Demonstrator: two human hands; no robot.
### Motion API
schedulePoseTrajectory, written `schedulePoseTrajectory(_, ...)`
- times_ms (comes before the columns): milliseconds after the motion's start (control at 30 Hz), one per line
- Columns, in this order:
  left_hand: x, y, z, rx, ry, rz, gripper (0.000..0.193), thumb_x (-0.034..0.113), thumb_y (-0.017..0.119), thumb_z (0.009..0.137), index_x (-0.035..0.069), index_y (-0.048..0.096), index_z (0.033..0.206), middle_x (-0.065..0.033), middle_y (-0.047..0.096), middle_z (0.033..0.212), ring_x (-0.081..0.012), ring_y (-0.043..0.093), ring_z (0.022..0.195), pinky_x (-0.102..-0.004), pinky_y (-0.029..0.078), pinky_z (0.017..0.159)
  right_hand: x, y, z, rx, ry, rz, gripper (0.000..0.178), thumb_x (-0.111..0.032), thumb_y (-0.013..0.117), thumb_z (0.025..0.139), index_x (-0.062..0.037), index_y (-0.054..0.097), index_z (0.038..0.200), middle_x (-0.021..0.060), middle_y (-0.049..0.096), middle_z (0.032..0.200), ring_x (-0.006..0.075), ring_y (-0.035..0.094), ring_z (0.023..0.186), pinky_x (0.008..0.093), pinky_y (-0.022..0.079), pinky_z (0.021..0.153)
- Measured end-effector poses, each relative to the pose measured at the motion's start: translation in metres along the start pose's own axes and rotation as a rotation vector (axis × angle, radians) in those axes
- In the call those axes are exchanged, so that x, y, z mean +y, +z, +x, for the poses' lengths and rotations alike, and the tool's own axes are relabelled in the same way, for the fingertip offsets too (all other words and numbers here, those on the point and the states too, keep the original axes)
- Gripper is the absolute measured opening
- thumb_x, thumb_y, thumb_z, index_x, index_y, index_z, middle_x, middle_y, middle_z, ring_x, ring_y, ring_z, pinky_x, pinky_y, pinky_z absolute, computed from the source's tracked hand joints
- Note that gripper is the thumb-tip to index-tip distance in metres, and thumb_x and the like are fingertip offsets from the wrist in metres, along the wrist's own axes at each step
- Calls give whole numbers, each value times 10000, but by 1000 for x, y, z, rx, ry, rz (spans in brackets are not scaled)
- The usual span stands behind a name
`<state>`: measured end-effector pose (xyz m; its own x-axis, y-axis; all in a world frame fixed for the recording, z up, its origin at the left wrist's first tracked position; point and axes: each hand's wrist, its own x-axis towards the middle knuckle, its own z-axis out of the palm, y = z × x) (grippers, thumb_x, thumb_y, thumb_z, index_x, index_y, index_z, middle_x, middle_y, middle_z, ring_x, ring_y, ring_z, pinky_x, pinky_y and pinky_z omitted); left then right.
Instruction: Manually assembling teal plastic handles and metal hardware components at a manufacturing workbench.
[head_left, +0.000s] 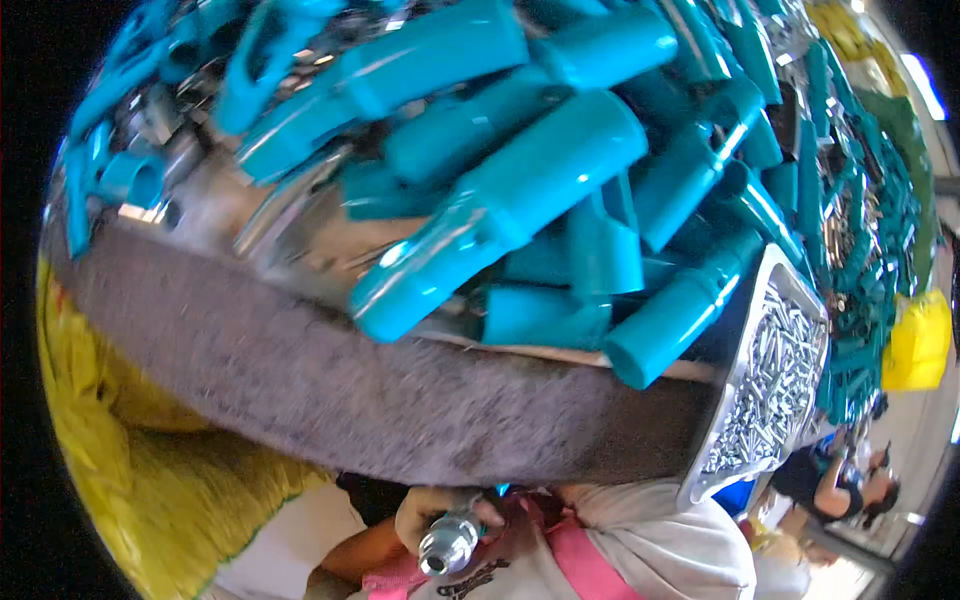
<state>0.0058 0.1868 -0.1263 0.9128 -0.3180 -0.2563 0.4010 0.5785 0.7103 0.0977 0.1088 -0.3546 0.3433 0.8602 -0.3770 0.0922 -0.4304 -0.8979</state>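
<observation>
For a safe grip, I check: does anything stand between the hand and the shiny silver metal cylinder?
Nothing visible does: the hand holds the cylinder; the rough grey-brown strip lies beyond them, not between.

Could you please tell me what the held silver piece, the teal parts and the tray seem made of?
Silver piece: likely polished metal, given bright reflections, though plated plastic is possible. Teal parts: probably plastic, from even colour and gloss; painted metal possible. Tray: likely smooth metal, its rim silvery.
</observation>
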Motion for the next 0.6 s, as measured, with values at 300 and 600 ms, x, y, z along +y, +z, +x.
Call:
schedulePoseTrajectory(300, 29, -3, 58, -248, 376, -249, 458, 369, 680, 752, 3, 602, 1016, -110, 595, 761, -193, 564, 657, -304, 444, 594, 30, -59, -30, 272, -63, -151, 323, -230, 528, 823, -82, 568, 1108, 144, 572, 1097, 242, 553, 959, 386, 429, 844)
schedulePoseTrajectory(600, 45, 21, 47, -253, 342, -279, 499, 466, 602, 802, 74, 541, 1104, -107, 540, 675, -203, 508, 576, -331, 409, 528, 4, -89, -107, 505, -171, -335, 379, -213, 525, 808, -88, 547, 1165, 163, 558, 1154, 258, 555, 1015, 398, 422, 891)
